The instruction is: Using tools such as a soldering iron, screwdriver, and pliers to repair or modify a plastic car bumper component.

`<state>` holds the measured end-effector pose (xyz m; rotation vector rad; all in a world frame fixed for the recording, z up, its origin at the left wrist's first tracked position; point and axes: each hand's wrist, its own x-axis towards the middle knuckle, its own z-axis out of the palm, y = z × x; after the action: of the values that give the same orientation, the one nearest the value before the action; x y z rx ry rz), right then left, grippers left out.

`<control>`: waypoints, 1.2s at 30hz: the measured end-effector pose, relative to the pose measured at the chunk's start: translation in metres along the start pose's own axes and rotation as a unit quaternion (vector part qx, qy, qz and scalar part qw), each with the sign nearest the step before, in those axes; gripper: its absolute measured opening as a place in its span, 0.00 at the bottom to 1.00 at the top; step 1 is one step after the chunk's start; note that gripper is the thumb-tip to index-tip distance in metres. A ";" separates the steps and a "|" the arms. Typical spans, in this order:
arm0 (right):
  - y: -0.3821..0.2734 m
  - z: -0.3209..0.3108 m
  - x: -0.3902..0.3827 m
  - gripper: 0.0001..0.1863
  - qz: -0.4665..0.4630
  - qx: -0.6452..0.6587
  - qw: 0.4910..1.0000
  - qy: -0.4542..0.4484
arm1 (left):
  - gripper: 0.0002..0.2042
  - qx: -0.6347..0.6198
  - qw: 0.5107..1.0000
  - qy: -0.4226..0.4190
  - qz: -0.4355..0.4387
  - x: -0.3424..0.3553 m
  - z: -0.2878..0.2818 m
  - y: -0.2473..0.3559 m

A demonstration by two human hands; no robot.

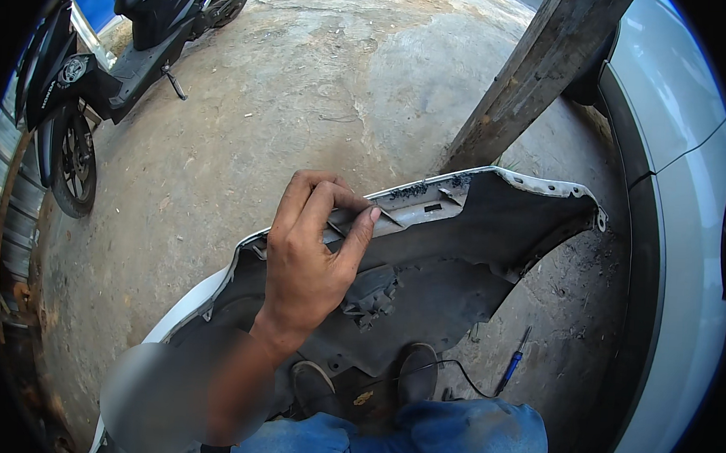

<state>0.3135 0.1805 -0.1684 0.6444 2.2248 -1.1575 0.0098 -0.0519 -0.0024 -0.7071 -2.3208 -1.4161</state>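
Observation:
My left hand (309,260) comes in from the lower left, its thumb and index finger pinched together at the upper rim of a car bumper (492,232). Whatever lies between the fingertips is too small to make out. The bumper's dark inner side faces up, and its pale rim has slots, ribs and a rough black patch to the right of my fingers. Below my hand, a dark bracket-like part (372,296) shows on the inner side. My right hand is out of view.
A soldering iron (512,369) with a blue handle and black cable lies on the concrete at right. A wooden post (531,80) stands beyond the bumper. A white car (694,241) is at the right, a black scooter (110,78) at upper left. My shoes (417,375) are near the bumper.

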 end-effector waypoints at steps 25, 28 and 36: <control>-0.331 -0.146 0.060 0.11 -0.577 -0.301 0.711 0.265 | 0.08 -0.021 0.999 0.001 -0.032 -0.001 -0.005 -0.003; -0.333 -0.144 0.064 0.10 -0.578 -0.298 0.713 0.263 | 0.08 -0.007 1.000 0.006 -0.016 -0.001 -0.004 -0.005; -0.338 -0.145 0.065 0.11 -0.538 -0.266 0.769 0.220 | 0.09 -0.021 0.999 0.019 -0.032 -0.001 -0.002 -0.005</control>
<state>0.0167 0.1386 0.0547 -0.8235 3.2442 -0.7100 0.0079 -0.0556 -0.0053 -0.6177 -2.3101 -1.4980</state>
